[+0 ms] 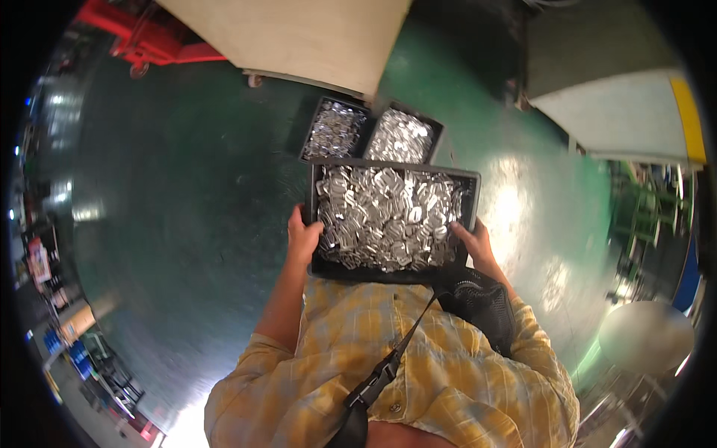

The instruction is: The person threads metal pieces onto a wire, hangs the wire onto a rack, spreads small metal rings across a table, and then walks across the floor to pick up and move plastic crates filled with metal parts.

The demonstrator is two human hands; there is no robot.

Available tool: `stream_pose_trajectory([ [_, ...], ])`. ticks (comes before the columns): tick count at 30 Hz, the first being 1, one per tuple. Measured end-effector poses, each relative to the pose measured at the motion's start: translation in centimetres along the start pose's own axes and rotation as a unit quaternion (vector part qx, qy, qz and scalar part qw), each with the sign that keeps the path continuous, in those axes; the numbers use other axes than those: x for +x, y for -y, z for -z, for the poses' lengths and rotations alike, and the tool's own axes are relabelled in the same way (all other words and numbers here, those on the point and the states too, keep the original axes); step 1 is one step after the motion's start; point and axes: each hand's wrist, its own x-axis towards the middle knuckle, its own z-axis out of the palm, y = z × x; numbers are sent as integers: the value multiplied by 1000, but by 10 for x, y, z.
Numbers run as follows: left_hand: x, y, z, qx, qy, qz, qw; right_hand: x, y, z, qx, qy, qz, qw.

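Note:
Held in front of my body is a black rectangular tray, filled with many small shiny metal parts shaped like flat loops. My left hand grips its left side, thumb over the rim. On the opposite side my right hand holds the rim the same way, thumb reaching inside over the parts. The fingers of both hands are mostly hidden behind the tray walls. Beyond the tray's far edge, two more dark bins stand on the floor: a left bin and a right bin, both full of small metal pieces.
A large beige cabinet on casters stands just past the bins, with a red wheeled cart to its left. At right is a pale machine housing with a yellow edge. A round stool top is at lower right. Green floor surrounds me.

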Motion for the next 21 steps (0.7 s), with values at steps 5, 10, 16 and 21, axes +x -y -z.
stream_pose_trajectory([
  [5, 18, -9, -18, -23, 72, 3, 997, -23, -43, 4, 30, -81, -15, 996],
  [10, 33, -16, -44, 3, 143, -1, 990, -33, -99, 1, 93, -143, -31, 985],
  [16, 54, -19, -77, 76, 224, 21, 971, -41, -147, -9, 96, -215, -112, 965],
  [21, 87, -31, -110, 137, 299, 31, 944, -50, -143, -26, 127, -283, -157, 938],
])
